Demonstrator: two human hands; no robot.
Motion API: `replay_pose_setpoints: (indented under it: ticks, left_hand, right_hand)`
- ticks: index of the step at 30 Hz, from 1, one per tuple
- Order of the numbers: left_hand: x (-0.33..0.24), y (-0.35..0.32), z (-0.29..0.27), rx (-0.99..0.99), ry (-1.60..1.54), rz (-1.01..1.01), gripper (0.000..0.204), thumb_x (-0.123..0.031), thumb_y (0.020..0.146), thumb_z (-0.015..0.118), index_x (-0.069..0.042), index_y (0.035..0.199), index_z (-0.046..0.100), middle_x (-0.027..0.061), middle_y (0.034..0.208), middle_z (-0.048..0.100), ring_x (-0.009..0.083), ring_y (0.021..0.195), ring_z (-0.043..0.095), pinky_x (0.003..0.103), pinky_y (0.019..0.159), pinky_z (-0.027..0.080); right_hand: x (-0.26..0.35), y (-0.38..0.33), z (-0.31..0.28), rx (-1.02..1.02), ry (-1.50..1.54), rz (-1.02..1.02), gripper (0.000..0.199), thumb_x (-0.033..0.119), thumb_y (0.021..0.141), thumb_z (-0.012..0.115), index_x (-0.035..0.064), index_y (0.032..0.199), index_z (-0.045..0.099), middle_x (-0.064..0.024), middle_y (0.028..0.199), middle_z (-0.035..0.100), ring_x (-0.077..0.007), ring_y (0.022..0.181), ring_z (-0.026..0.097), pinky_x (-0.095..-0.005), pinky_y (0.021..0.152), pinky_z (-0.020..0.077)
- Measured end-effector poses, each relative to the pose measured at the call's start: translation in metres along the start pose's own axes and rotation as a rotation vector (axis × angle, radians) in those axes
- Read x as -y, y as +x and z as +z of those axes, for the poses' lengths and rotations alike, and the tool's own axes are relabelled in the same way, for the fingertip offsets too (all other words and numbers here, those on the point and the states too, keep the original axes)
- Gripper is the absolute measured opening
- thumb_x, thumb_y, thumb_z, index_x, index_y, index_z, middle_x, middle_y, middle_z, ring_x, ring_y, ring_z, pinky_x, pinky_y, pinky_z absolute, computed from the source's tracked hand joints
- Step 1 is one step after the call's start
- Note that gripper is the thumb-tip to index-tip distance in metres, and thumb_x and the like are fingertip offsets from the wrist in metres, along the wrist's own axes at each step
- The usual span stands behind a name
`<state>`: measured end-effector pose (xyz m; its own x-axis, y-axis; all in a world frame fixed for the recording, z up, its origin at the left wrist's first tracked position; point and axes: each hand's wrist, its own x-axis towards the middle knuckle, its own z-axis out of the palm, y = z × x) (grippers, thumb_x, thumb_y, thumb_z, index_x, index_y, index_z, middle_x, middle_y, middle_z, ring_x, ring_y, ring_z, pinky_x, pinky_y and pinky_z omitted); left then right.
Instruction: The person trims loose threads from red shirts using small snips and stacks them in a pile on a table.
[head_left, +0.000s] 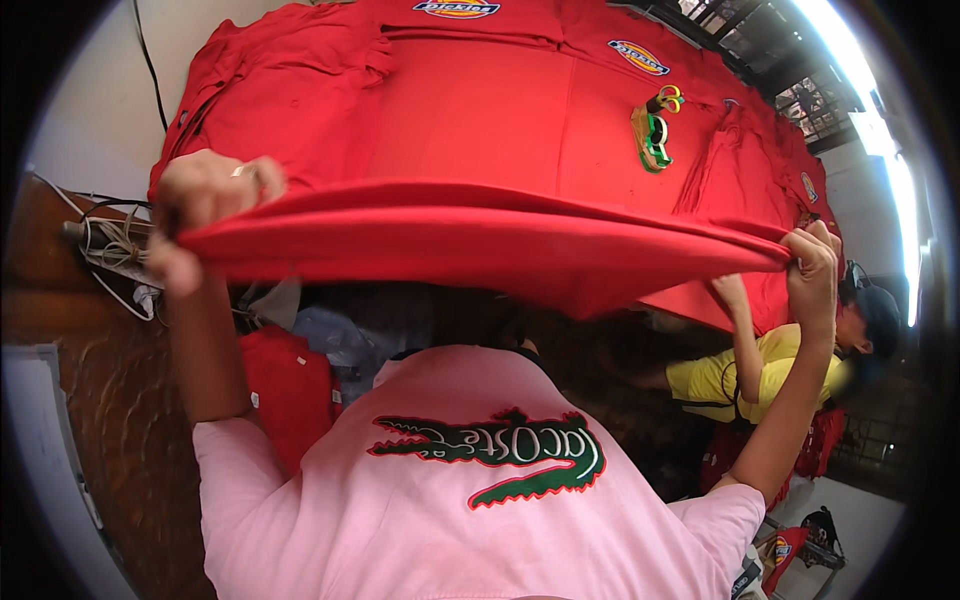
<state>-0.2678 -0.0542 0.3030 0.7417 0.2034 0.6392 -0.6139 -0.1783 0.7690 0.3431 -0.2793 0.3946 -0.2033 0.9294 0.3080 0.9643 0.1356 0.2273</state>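
Nearest, along the bottom of the frame, is the wearer's own pink shirt, with a green crocodile patch. Past it, both arms are raised to either side of the frame. The left hand, at the left and blurred, has its fingers curled around one end of a red cloth; the blur hides exactly how each finger sits. The right hand, at the right, is closed in a fist on the other end. The ends are probably gripped so far apart to pull the cloth taut and keep its layers together. The cloth hangs in the air across the middle of the frame, in front of the table's near edge. Its long axis runs left to right, nearly level, with the right end slightly lower; each end narrows into a fist, and the lower edge sags right of centre.

Below the cloth, left of centre, lies a red bundle. At the right is a co-worker in a yellow shirt. Farther off, red shirts are spread flat over the table, perhaps to keep them smooth. Toward the upper right, yellow-handled scissors sit beside a green tape holder, seemingly parked within reach
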Motion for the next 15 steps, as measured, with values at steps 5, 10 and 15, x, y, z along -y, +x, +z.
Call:
replay_pose_setpoints:
  ticks: [5, 10, 15]
  left_hand:
    - [-0.05, 0.074, 0.052, 0.276, 0.064, -0.538, 0.053, -0.045, 0.075, 0.094, -0.002, 0.071, 0.062, 0.0042, 0.057, 0.057, 0.0165, 0.048, 0.057, 0.03, 0.044, 0.037]
    - [0.009, 0.133, 0.06, 0.372, 1.359, -1.357, 0.046, -0.035, 0.072, 0.089, 0.002, 0.094, 0.072, 0.02, 0.082, 0.071, 0.0358, 0.08, 0.07, 0.045, 0.073, 0.054]
    - [0.006, 0.172, -0.048, -0.155, 2.065, -0.522, 0.048, -0.032, 0.089, 0.08, -0.005, 0.127, 0.07, 0.0185, 0.102, 0.075, 0.0361, 0.086, 0.07, 0.045, 0.077, 0.054]
  right_hand:
    - [-0.068, -0.021, -0.015, -0.321, 0.006, 0.122, 0.011, -0.001, 0.081, 0.071, 0.0, 0.092, 0.067, -0.0079, 0.09, 0.062, -0.0246, 0.095, 0.06, -0.0362, 0.088, 0.0456]
    - [-0.095, 0.009, -0.029, -0.324, -0.456, 0.031, 0.019, 0.002, 0.082, 0.073, 0.0053, 0.101, 0.074, -0.0099, 0.109, 0.073, -0.0284, 0.113, 0.065, -0.0483, 0.106, 0.0442]
    - [-0.159, 0.055, -0.023, -0.41, -0.821, 0.269, 0.03, 0.036, 0.096, 0.072, 0.0162, 0.118, 0.073, -0.0029, 0.124, 0.073, -0.0223, 0.124, 0.063, -0.0525, 0.11, 0.0421]
